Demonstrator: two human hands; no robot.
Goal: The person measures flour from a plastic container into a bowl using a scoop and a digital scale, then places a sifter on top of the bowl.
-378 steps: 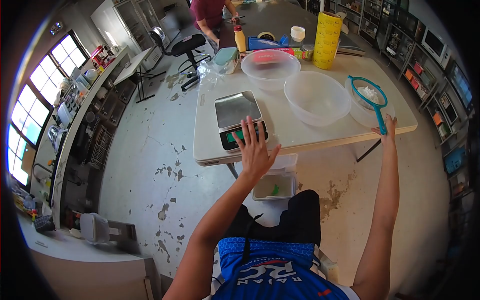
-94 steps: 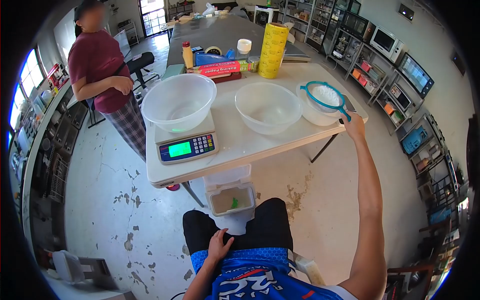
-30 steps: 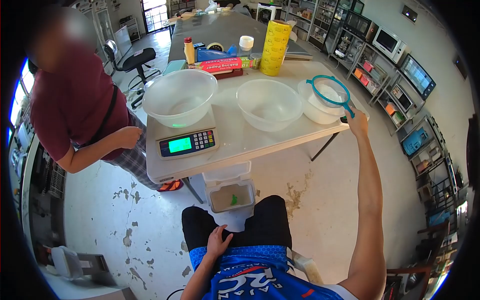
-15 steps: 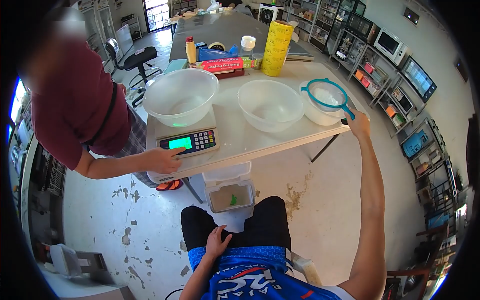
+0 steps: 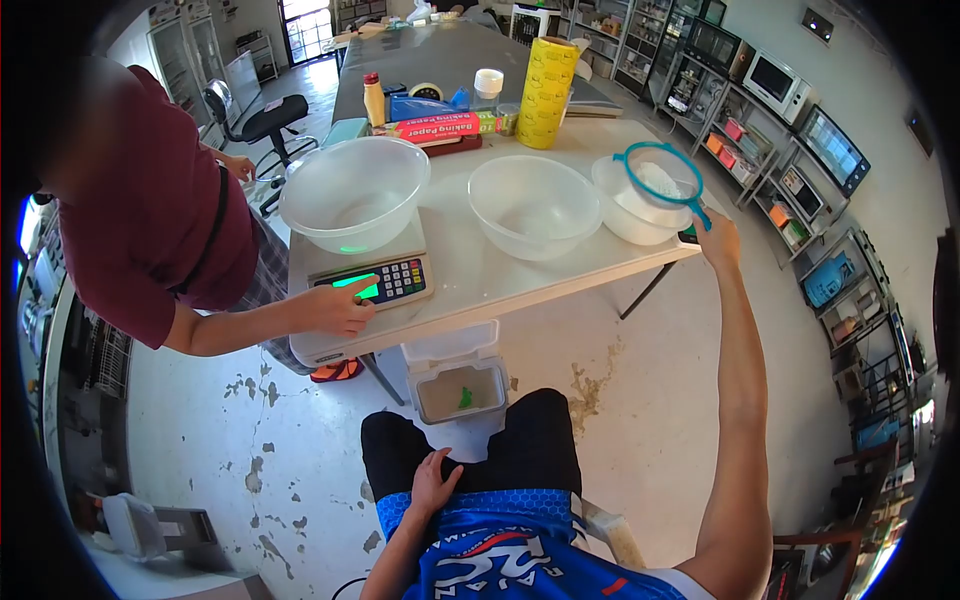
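My right hand [image 5: 718,242] is closed around the handle of a teal-rimmed sieve [image 5: 657,180] at the table's right side. The sieve is held over a translucent bowl [image 5: 640,228], and white powder shows through or in its mesh. To the left, a second translucent bowl [image 5: 535,212] stands on the table with nothing visible in it. My left hand [image 5: 435,483] lies on my lap with its fingers stretched out, holding nothing.
A co-worker's hand [image 5: 342,308] reaches to the keypad of a digital scale [image 5: 420,287] bearing a large bowl [image 5: 355,195]. Behind are a baking paper box [image 5: 435,128] and a yellow roll [image 5: 547,95]. An open plastic bin [image 5: 460,395] sits on the floor below.
My right hand has raised the sieve slightly and shifted it right relative to the bowl. The co-worker's finger has moved right across the scale's panel, and their other hand has come into view.
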